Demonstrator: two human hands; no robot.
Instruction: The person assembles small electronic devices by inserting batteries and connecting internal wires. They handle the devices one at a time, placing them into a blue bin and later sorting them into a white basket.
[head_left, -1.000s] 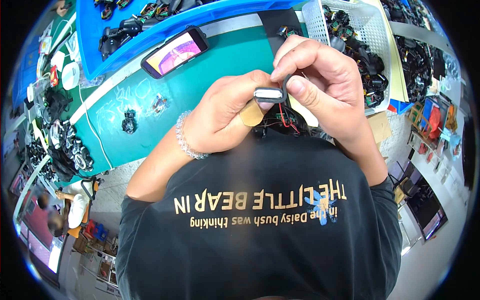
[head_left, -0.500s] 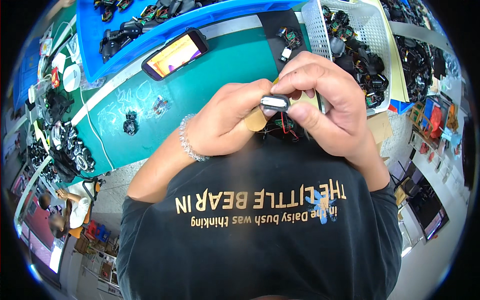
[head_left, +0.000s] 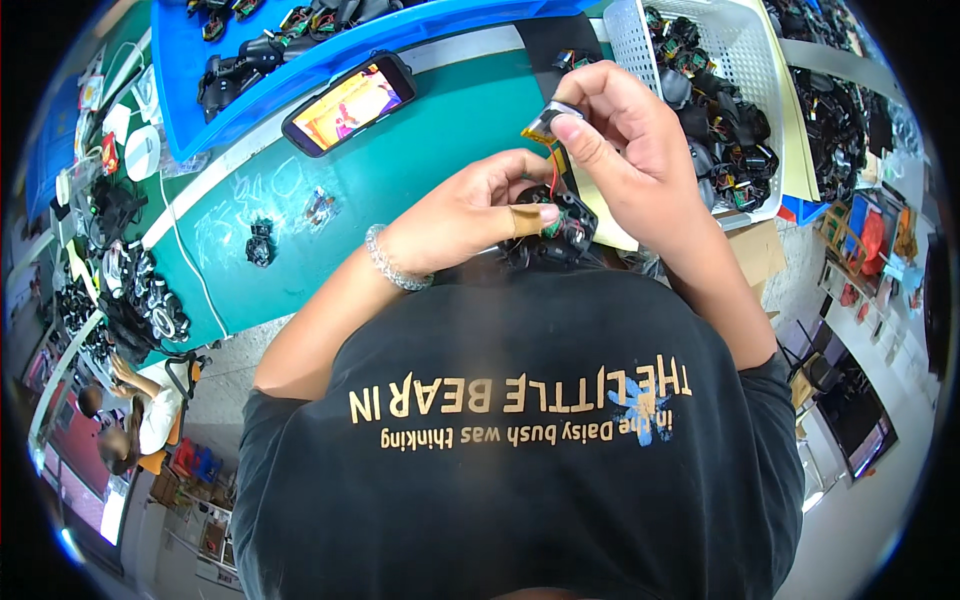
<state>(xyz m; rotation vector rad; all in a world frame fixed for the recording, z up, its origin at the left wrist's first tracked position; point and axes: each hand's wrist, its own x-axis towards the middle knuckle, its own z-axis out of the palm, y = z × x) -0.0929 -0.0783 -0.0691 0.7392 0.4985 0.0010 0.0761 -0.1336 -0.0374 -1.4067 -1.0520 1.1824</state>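
Observation:
My left hand (head_left: pixel 465 212), with a tan wrap on its thumb, grips a black plastic housing (head_left: pixel 576 232) near my chest. Part of a green circuit board shows inside the housing, the thumb pressing near it. Above and to the right, my right hand (head_left: pixel 645 165) pinches a small silver pouch battery (head_left: pixel 543 122) with a yellow edge between thumb and fingers. Red and yellow wires (head_left: pixel 555 168) run from the battery down to the housing. My left fingers partly cover the housing, so its full shape is hidden.
A blue tray (head_left: pixel 300 62) of black assemblies stands at the far left, a phone (head_left: pixel 350 104) in front of it. A white perforated basket (head_left: pixel 640 62) of similar parts is at the right. Small dark parts (head_left: pixel 260 243) lie on the green mat (head_left: pixel 450 120).
My right hand has moved up and away from the left, carrying the battery and tilting it. The wires now stretch between battery and housing, and more of the housing shows.

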